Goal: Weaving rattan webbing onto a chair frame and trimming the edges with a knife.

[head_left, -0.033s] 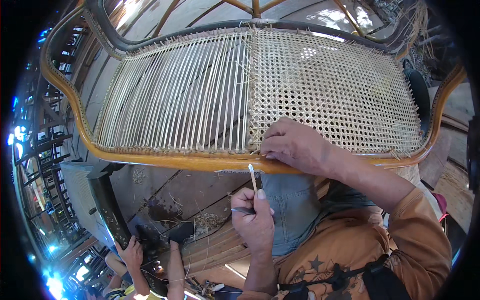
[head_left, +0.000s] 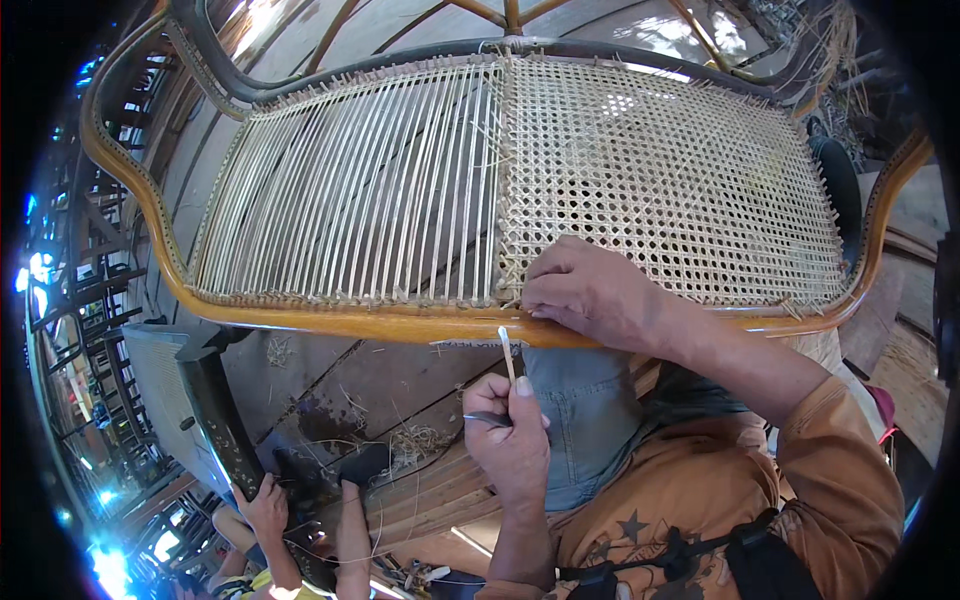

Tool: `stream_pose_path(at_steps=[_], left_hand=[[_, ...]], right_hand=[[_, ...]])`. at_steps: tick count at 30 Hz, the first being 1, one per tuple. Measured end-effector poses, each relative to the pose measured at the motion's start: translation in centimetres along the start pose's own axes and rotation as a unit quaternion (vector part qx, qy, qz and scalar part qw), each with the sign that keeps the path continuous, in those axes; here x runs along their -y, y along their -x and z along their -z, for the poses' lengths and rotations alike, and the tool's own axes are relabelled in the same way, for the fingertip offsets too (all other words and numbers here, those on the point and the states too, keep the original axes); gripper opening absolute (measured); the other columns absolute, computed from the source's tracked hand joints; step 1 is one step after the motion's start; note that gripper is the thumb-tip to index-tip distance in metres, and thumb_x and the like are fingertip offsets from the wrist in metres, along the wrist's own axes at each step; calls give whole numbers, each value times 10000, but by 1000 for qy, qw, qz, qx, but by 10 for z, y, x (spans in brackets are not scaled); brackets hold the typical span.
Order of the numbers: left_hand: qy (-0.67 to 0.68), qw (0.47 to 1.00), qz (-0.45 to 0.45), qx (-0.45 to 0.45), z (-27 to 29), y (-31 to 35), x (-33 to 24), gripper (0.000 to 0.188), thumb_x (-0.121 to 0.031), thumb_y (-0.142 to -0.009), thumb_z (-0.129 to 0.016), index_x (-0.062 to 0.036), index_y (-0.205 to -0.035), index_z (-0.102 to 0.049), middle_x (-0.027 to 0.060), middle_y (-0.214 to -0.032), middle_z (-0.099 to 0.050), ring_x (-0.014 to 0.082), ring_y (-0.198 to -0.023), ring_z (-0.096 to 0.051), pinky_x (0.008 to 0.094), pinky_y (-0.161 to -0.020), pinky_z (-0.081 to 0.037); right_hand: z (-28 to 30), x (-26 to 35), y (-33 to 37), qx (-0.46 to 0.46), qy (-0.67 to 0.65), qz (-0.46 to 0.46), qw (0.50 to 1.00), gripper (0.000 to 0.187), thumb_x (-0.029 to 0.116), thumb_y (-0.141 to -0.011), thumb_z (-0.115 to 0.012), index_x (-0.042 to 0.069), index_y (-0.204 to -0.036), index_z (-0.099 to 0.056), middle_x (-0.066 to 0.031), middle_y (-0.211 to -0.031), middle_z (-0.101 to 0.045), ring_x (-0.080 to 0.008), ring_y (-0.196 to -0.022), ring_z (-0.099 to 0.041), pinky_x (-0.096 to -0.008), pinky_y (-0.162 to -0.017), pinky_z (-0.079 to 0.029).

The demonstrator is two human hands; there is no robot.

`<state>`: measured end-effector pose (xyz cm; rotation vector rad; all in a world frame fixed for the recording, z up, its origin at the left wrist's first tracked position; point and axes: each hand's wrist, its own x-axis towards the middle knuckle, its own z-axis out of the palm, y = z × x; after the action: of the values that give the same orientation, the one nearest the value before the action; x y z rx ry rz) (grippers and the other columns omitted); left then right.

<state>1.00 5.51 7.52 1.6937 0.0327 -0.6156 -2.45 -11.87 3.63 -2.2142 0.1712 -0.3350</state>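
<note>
My left hand (head_left: 508, 440) is closed below the seat's front rail, thumb and fingers pinching a thin wooden stick (head_left: 508, 352) with a whitish tip pointing up. A dark, narrow, curved piece (head_left: 487, 419) also pokes out of this fist; its kind is unclear. Fingers bent together, my right hand (head_left: 590, 293) rests on the front edge of the cane seat, by the middle divider; whatever it grips is hidden. The woven cane panel (head_left: 680, 170) fills the seat's right half. Parallel cane strands (head_left: 330, 200) alone span the left half. Short pegs stick up along the wooden frame (head_left: 390, 326).
At lower left another person's hand (head_left: 266, 510) holds a dark wooden furniture part (head_left: 220, 420). Loose cane scraps (head_left: 415, 445) lie on the plank floor. My knee in grey trousers (head_left: 575, 420) is beneath the front rail. A tangle of strands (head_left: 835, 60) lies at far right.
</note>
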Motion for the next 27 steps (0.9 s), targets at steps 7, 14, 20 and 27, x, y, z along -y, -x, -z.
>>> stream_pose_path(at_steps=[7,14,20,27], left_hand=[[-65,998,-3,0,-9,-2,-2,102,-32,-890,-571,-32,-878,-469,1,-642,-487,38,-475,-446,172,-430,-368],[-150,987,-52,6,-16,-8,2,109,-5,-880,-573,-40,-855,-472,-51,-648,-420,-2,-544,-359,152,-488,-305],[-222,969,-105,10,-21,-3,-4,111,1,-870,-578,-43,-838,-481,-58,-668,-402,3,-571,-340,155,-516,-293],[-320,930,-179,-6,-14,-2,2,95,14,-852,-595,-27,-834,-510,-58,-685,-418,11,-591,-355,164,-546,-332]], right_hand=[[2,1,2,-3,-22,-15,1000,151,123,-783,-658,76,-911,-593,-46,-880,-608,-242,-847,-562,-357,-754,-479],[6,0,2,-8,-119,-99,988,258,92,-759,-678,73,-963,-521,-41,-832,-607,-235,-840,-564,-349,-752,-466],[0,-1,1,-29,-119,-98,988,344,69,-739,-690,59,-1016,-486,-38,-788,-594,-228,-793,-573,-352,-771,-459],[1,-2,1,-29,-123,-99,987,354,55,-738,-683,53,-1029,-482,-40,-771,-580,-225,-743,-572,-345,-764,-463]])
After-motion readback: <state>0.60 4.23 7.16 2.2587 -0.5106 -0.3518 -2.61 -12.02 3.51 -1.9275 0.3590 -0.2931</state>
